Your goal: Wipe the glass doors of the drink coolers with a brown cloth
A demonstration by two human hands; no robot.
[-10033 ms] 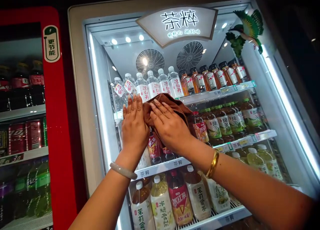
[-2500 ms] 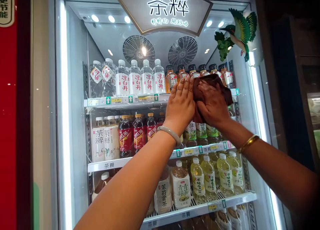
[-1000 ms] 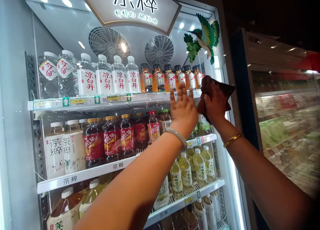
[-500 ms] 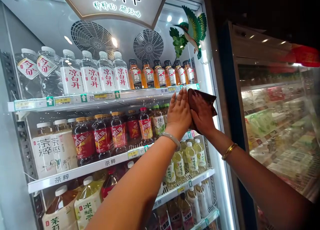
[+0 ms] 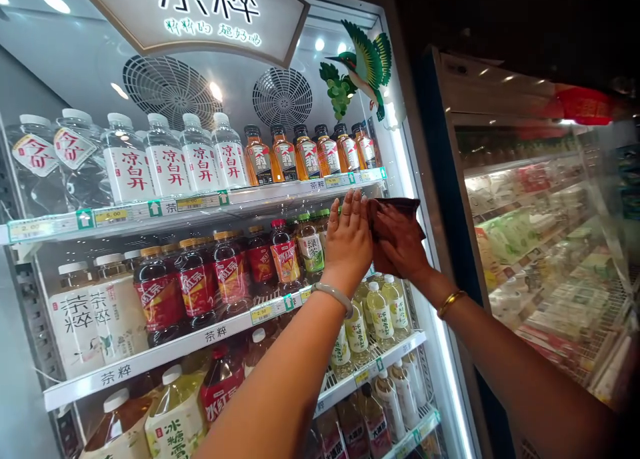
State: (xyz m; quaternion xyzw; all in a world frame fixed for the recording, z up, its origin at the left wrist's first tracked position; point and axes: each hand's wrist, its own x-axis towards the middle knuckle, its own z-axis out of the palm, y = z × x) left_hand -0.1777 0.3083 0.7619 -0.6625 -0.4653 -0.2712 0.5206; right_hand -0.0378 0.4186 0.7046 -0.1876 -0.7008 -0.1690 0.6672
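Brown cloth [image 5: 409, 210] sits right of centre in my feed, under the right hand [image 5: 406, 247], whose fingers lie extended over it; whether any pinch it, I can't tell. Just beside it, the left hand [image 5: 350, 247] points upward, fingers nearly together. Half a second ago the cloth sat slightly nearer the top shelf [image 5: 273, 194]; now it's lower, near the cooler's right frame [image 5: 404, 59], so I judge the work is moving downward there. Red-label bottles [image 5: 194, 289] stand left of centre; a display case [image 5: 505, 89] fills the far right.

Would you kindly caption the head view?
Right hand on brown fabric cloth, left hand alongside, at a lit glass drinks cooler.
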